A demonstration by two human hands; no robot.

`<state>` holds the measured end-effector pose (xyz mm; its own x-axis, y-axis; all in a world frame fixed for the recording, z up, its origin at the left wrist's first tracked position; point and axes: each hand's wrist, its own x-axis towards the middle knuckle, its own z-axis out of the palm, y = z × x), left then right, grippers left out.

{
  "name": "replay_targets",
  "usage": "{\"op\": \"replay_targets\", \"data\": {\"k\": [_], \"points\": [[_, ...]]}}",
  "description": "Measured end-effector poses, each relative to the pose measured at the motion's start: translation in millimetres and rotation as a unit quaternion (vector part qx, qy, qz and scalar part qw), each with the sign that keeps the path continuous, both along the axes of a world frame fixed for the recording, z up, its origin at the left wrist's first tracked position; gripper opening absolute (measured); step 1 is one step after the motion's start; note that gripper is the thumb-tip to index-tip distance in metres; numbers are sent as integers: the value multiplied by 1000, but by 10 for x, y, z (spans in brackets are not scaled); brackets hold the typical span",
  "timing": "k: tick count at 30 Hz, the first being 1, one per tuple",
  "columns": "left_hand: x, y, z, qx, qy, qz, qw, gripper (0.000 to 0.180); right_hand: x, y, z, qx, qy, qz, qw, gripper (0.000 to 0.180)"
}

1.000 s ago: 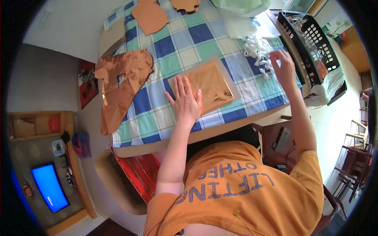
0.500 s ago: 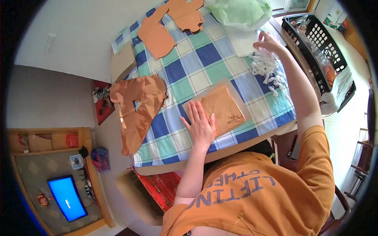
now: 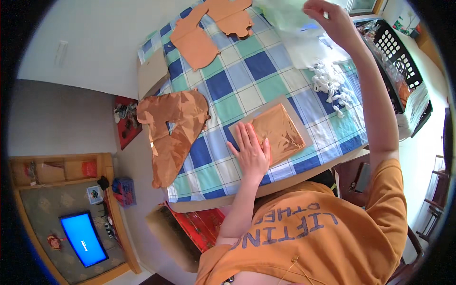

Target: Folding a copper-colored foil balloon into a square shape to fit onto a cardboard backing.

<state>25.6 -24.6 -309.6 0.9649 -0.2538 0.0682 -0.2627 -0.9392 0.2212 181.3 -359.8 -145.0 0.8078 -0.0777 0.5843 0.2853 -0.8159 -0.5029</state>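
My left hand (image 3: 251, 149) lies flat, fingers stretched, on a folded copper-coloured foil sheet (image 3: 282, 133). Under the foil is a pale, slightly larger rectangular sheet (image 3: 307, 136). My right hand (image 3: 330, 16) is raised at the far right with its fingers curled together, over a pale green translucent plastic bag (image 3: 285, 19); what they pinch, if anything, cannot be made out. Below that arm lies a heap of small white string bundles (image 3: 327, 80). To the left rests a flat copper foil piece (image 3: 183, 137) with a small hole, looking like an uninflated foil balloon.
The checked cloth (image 3: 259, 66) covers the table. At its far side are flat orange-brown shapes (image 3: 194, 45) and a cardboard piece (image 3: 153, 73). A black basket (image 3: 396, 57) with plastic packets stands at the right. A red box (image 3: 197, 230) is below the near edge; a lit screen (image 3: 83, 239) hangs left.
My right hand has moved up and away from the white string bundles, over the plastic bag, and its fingers have closed together. The left hand stays flat on the foil; the view has shifted slightly.
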Motion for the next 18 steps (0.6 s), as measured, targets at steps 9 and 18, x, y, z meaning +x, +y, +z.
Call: {"op": "replay_targets", "data": {"k": [9,18], "points": [[3,-11,-14,0,15,-3,1000,73,169,1305,-1170,-51,56,326,942,11],[-2,27,-43,-8,-2,-5,1000,72,-218,1217,-1468,38,145,82,985,24]]}}
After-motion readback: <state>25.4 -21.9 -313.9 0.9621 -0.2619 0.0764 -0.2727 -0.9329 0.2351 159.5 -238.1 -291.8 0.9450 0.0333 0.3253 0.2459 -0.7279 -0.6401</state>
